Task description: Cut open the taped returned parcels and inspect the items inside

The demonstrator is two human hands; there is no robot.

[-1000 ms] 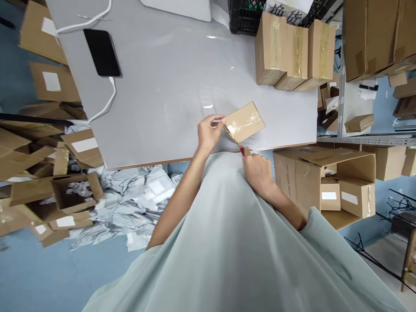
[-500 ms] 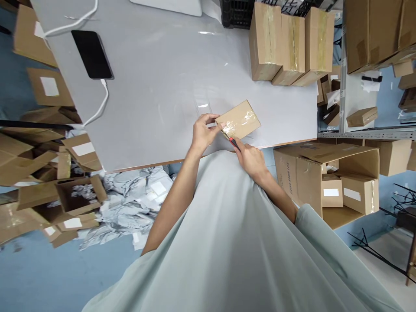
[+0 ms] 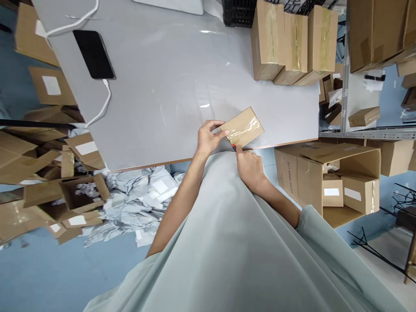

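Observation:
A small brown cardboard box (image 3: 244, 126), sealed with clear tape, lies near the front edge of the grey table (image 3: 169, 86). My left hand (image 3: 208, 138) pinches the box's near left corner with thumb and fingers. My right hand (image 3: 248, 167) is closed round a red-handled cutter (image 3: 233, 147), whose tip sits at the box's near edge. Most of the cutter is hidden in my fist.
A black phone (image 3: 94, 54) on a white cable lies at the table's far left. Three taped boxes (image 3: 292, 41) stand at the far right. An open carton (image 3: 341, 182) with small boxes sits on the floor to the right. Flattened cartons and grey bags (image 3: 65, 186) litter the floor left.
My right hand has slid the cutter along the box's near edge, first up toward the left corner, then back. The box has shifted slightly toward the table edge. My left hand keeps its pinch.

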